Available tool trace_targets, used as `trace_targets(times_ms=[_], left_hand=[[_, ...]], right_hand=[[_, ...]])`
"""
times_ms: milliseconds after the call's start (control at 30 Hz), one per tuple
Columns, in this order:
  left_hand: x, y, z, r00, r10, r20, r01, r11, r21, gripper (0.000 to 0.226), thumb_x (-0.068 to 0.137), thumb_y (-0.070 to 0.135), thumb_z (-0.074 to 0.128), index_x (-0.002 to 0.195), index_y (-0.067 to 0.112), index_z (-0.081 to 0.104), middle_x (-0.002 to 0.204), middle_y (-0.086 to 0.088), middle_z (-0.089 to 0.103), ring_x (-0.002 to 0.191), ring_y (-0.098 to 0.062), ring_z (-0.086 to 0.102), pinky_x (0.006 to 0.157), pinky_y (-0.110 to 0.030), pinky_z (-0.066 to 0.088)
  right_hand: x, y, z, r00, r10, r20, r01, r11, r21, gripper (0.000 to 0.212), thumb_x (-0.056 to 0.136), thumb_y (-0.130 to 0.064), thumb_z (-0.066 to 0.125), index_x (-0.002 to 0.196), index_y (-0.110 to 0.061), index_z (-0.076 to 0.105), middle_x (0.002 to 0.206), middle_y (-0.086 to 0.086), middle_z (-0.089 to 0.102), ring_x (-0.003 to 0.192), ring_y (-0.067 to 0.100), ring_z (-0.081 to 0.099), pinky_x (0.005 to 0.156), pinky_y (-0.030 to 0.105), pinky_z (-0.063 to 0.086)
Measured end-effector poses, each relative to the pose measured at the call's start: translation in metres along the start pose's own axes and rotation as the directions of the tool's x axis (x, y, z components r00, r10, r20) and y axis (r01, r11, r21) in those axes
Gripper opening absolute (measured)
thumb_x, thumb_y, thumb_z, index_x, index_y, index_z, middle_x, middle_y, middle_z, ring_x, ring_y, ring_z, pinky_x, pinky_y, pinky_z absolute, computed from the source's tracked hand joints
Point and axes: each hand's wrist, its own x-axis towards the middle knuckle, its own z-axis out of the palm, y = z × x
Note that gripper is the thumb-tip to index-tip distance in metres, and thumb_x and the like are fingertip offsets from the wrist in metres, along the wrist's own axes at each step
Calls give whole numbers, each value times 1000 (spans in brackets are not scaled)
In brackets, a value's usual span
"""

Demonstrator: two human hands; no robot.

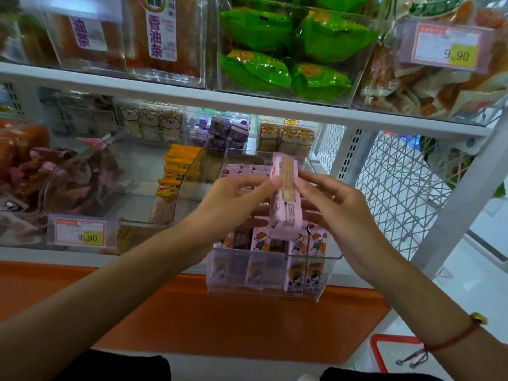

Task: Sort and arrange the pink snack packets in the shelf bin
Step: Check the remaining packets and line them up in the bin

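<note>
A pink snack packet (286, 196) is held upright above the clear shelf bin (264, 284), its back with a brown strip facing me. My left hand (236, 199) pinches its left edge with the fingertips. From the other side my right hand (335, 204) pinches its right edge. Several more pink packets (299, 248) with a cartoon child stand upright in a row at the bin's front. Others lie flat at the back of the bin (242, 171). A ring shows on my right hand and a red cord on that wrist.
A neighbouring clear bin on the left holds yellow packets (178, 166). A price tag reading 9.90 (79, 235) hangs on the left bin. Green packets (288, 50) fill a bin on the upper shelf. A wire mesh panel (398, 188) closes the shelf's right side. A red basket (395, 353) sits on the floor.
</note>
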Motion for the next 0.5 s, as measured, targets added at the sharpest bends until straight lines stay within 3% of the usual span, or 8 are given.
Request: trace_targets(times_ms=[133,267,367,500], left_hand=[[1,2,-2,984,-176,-32,177,982,64,37,79,56,60,83,21,72,75,10,74,63,-4,70,49,-13,49],[4,2,-4,976,-214,-33,217,963,162,53,65,68,57,79,20,74,74,11,74,60,-1,68,48,-12,47],[4,0,-5,983,-185,-7,184,968,169,41,78,60,57,75,23,74,73,14,73,61,1,67,48,-12,48],[5,-2,-6,995,-33,95,17,985,170,19,96,32,49,96,41,66,88,22,73,83,10,65,63,-9,49]], right_hand=[[0,3,3,982,190,24,-191,970,149,32,75,-33,69,101,-14,71,79,1,75,69,10,70,58,14,51],[2,5,4,964,261,41,-263,939,222,18,81,-26,69,93,-13,73,77,3,74,64,10,70,55,15,52],[2,4,5,970,242,25,-242,948,208,23,79,-28,70,100,-17,71,77,0,75,68,9,70,56,16,52],[2,6,3,994,106,-32,-103,992,77,41,81,-22,70,120,-31,61,100,-3,72,90,8,69,71,21,55]])
